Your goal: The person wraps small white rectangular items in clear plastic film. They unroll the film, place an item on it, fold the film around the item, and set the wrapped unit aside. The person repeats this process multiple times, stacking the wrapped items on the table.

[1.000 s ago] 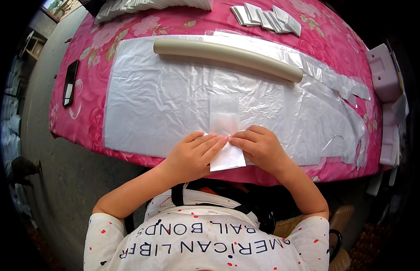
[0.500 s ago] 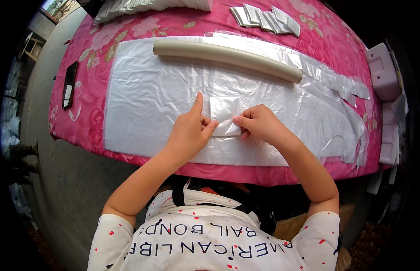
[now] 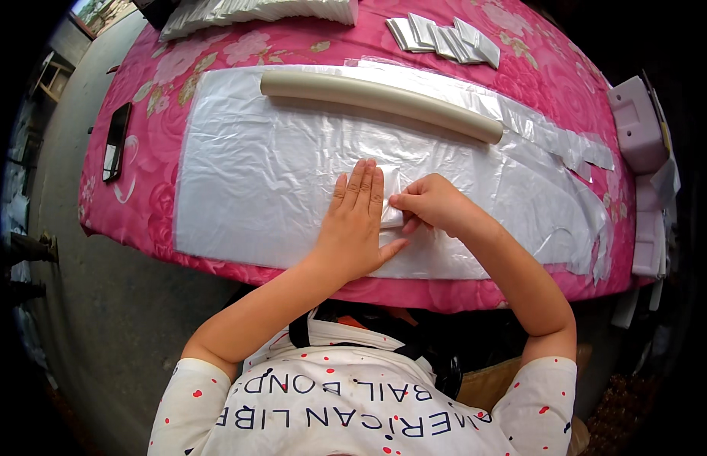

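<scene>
A small folded square of clear plastic film [image 3: 391, 182] lies on a stack of wide, wrinkled plastic sheets [image 3: 232, 182]. My left hand [image 3: 355, 228] rests flat over the square's left part, fingers stretched out away from me and thumb pointing right. Much of the square is hidden under that hand. My right hand [image 3: 435, 204] pinches the square's right edge between thumb and forefinger, its other fingers curled below. Beyond both hands a long beige tube [image 3: 376, 101] lies across the sheets, slanting down to the right.
Folded plastic packets [image 3: 445, 39] lie at the far right, and a long row of similar ones [image 3: 255, 11] at the far left. A phone [image 3: 117, 142] sits by the left edge of the pink flowered tablecloth [image 3: 157, 205]. Pale foam boxes [image 3: 638, 125] stand beyond the right edge.
My left hand has gone from pinching the square's left edge with a pointing forefinger to lying flat on it. My right hand keeps its pinch in nearly the same place.
</scene>
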Motion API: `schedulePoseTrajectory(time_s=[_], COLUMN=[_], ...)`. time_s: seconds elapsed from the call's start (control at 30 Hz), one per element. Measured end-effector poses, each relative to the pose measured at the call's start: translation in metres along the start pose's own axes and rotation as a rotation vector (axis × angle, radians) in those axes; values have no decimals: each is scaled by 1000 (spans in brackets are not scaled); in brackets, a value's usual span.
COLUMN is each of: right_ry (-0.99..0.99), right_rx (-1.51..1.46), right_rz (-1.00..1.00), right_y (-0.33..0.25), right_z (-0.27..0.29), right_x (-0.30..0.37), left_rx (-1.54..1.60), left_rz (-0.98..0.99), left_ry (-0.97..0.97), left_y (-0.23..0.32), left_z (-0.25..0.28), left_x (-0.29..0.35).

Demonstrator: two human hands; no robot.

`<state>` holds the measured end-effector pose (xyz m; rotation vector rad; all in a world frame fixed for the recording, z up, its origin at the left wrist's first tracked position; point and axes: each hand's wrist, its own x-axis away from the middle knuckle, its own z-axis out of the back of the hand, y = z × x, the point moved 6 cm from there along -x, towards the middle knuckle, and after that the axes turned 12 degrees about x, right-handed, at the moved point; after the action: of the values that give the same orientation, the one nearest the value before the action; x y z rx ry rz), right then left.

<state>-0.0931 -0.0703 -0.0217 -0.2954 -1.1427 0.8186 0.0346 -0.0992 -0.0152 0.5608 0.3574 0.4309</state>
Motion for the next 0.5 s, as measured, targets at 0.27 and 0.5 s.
schedulePoseTrajectory(time_s=[0.27,0.5], right_ry=[256,494], right_rx=[218,926], right_rz=[164,293], right_y=[-7,-29], right_z=[-4,-4], right_x=[20,46], left_rx=[-32,22], left_rz=[26,-47], left_ry=[-73,43], left_y=[-6,-3], left_z=[-10,6], left_x=[0,9])
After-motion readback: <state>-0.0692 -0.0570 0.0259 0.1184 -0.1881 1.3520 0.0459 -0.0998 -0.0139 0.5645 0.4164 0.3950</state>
